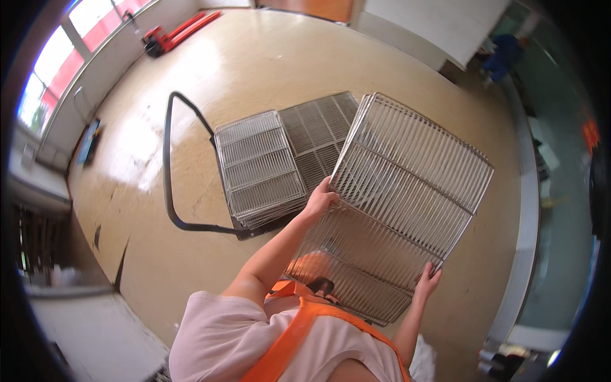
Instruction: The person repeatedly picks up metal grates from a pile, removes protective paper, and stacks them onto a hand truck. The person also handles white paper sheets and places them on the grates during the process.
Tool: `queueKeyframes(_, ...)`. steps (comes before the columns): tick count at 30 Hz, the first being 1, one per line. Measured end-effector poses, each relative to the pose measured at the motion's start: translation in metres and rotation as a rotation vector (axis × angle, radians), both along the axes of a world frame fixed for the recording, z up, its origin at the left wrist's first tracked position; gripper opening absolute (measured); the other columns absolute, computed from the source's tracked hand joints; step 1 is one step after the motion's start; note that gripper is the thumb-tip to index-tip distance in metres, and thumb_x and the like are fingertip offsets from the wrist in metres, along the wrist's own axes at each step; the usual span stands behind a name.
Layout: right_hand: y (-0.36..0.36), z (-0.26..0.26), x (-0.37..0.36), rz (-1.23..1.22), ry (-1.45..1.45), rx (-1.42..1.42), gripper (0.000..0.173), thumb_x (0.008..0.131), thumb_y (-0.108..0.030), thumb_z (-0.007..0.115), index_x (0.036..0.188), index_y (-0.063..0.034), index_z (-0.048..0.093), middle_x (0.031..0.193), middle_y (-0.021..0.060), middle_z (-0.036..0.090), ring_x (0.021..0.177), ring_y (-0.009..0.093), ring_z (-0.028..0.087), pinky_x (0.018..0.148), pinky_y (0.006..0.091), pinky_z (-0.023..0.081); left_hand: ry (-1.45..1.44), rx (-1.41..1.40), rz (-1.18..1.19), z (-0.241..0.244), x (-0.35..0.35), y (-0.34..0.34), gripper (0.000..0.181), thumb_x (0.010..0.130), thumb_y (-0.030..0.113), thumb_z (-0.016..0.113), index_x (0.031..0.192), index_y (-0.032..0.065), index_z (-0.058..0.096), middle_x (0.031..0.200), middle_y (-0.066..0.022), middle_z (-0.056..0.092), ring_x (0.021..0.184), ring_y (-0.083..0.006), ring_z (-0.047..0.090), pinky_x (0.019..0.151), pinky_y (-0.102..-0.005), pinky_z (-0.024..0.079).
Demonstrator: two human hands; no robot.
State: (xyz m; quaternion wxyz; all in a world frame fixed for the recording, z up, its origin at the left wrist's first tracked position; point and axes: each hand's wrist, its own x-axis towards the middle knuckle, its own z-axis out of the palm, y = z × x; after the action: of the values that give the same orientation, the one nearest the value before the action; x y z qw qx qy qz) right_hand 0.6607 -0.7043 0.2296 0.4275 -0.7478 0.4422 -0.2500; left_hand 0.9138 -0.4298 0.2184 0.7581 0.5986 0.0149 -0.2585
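A few stacked metal wire racks [401, 167] are held up, tilted, in front of my chest. My left hand [323, 198] grips their left edge, and my right hand [428, 281] has hold of the opposite edge lower down. Just beyond my left hand, a pile of smaller wire racks [260, 164] rests on a platform trolley [248, 234]. Darker, larger wire racks [315, 124] lie beside that pile, partly hidden behind the ones in my hands.
The trolley's bent tube handle [168, 157] rises on the left. A red pallet truck [164, 40] stands by the windows, with a blue flat object [88, 142] along the left wall. Another person [501, 57] in blue is at the far right. A white surface [95, 334] lies lower left.
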Motion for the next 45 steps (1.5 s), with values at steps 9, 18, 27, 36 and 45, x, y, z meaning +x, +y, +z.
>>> queueKeyframes(9, -0.131, 0.002, 0.068, 0.019, -0.138, -0.003, 0.021, 0.083, -0.025, 0.053, 0.080, -0.0048, 0.048, 0.063, -0.0007, 0.046, 0.041, 0.006, 0.037, 0.036, 0.0215, 0.030, -0.047, 0.241, 0.184, -0.050, 0.035, -0.137, 0.043, 0.073, 0.031, 0.059, 0.110, 0.0117, 0.048, 0.074, -0.0018, 0.055, 0.066, -0.0136, 0.052, 0.064, -0.0289, 0.040)
queueKeyframes(18, -0.215, -0.010, 0.126, 0.358, -0.098, -0.044, 0.019, 0.082, -0.024, 0.054, 0.080, -0.0049, 0.052, 0.056, -0.0038, 0.042, 0.042, 0.004, 0.035, 0.036, 0.0207, 0.029, 0.070, -0.141, 0.539, -0.077, -0.022, -0.159, 0.036, 0.079, 0.010, 0.051, 0.113, 0.0046, 0.042, 0.079, -0.0024, 0.049, 0.070, -0.0093, 0.047, 0.062, -0.0242, 0.039)
queueKeyframes(27, -0.274, -0.077, 0.262, 1.149, 0.195, -0.244, 0.024, 0.074, -0.015, 0.063, 0.093, -0.0012, 0.058, 0.058, -0.0050, 0.046, 0.047, 0.004, 0.036, 0.042, 0.0203, 0.030, 0.466, -0.290, 1.186, -0.198, -0.217, -0.284, 0.033, 0.080, 0.004, 0.045, 0.111, 0.0074, 0.036, 0.089, -0.0044, 0.050, 0.080, -0.0119, 0.048, 0.065, -0.0252, 0.039)
queueKeyframes(36, -0.104, -0.273, 0.364, 1.770, 0.338, -0.349, 0.037, 0.066, -0.029, 0.069, 0.094, -0.0068, 0.060, 0.062, 0.0004, 0.056, 0.054, 0.007, 0.047, 0.054, 0.0223, 0.039, 0.774, -0.481, 1.627, -0.327, -0.260, -0.354, 0.041, 0.080, -0.004, 0.041, 0.116, 0.0076, 0.026, 0.107, -0.0086, 0.042, 0.096, -0.0195, 0.044, 0.079, -0.0333, 0.039)
queueKeyframes(45, -0.035, -0.416, 0.420, 1.885, 0.430, -0.283, 0.036, 0.068, -0.029, 0.068, 0.096, -0.0077, 0.060, 0.074, 0.0009, 0.062, 0.062, 0.006, 0.054, 0.060, 0.0212, 0.043, 0.841, -0.495, 1.705, -0.432, -0.213, -0.317, 0.064, 0.077, 0.000, 0.049, 0.129, 0.0045, 0.012, 0.131, -0.0131, 0.024, 0.120, -0.0234, 0.026, 0.099, -0.0337, 0.018)
